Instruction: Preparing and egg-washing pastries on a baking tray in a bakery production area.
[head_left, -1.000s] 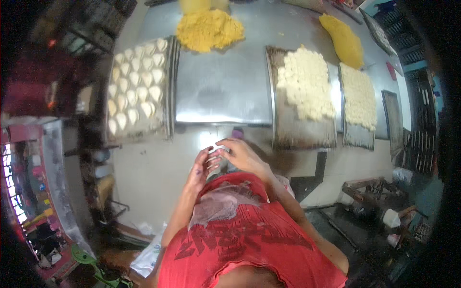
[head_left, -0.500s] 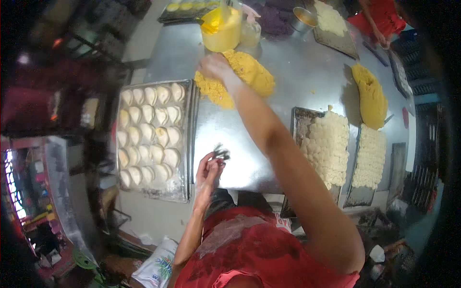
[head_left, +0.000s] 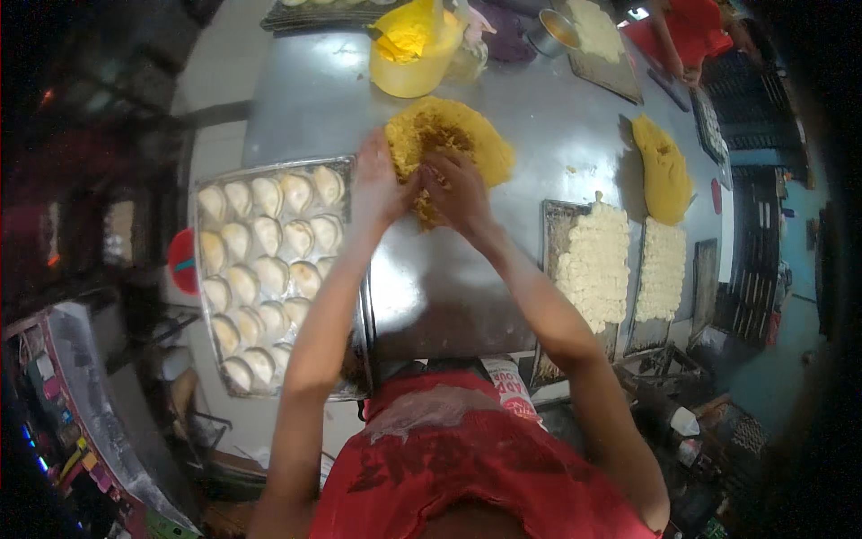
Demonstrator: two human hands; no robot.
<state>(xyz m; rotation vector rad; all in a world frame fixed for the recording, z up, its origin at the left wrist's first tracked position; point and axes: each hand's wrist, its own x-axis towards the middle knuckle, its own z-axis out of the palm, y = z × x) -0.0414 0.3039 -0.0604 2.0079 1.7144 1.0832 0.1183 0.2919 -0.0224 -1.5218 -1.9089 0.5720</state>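
A crumbly yellow mound of filling [head_left: 489, 148] lies on the metal table, with a darker brownish hollow in its middle. At its left edge, my left hand [head_left: 379, 180] is open, fingers stretched out along the mound and thumb toward the other hand. My right hand [head_left: 460, 193] presses into the near part of the mound, its fingers curled around some filling; their tips are partly hidden. The two hands nearly meet at the thumbs. Left of my left forearm is a tray [head_left: 203, 296] of folded half-moon pastries [head_left: 268, 235] in rows.
Beyond the mound stands a yellow bucket [head_left: 409, 76] with a bright yellow bag. To the right are trays of pale dough pieces [head_left: 593, 265], [head_left: 662, 269] and a second yellow mass [head_left: 663, 171]. A metal bowl [head_left: 558, 34] and a person in red [head_left: 691, 36] are at the far right.
My left hand has moved up from the table's near edge to the mound; the small dark object by it no longer shows. My right hand has shifted right and nearer across the filling.
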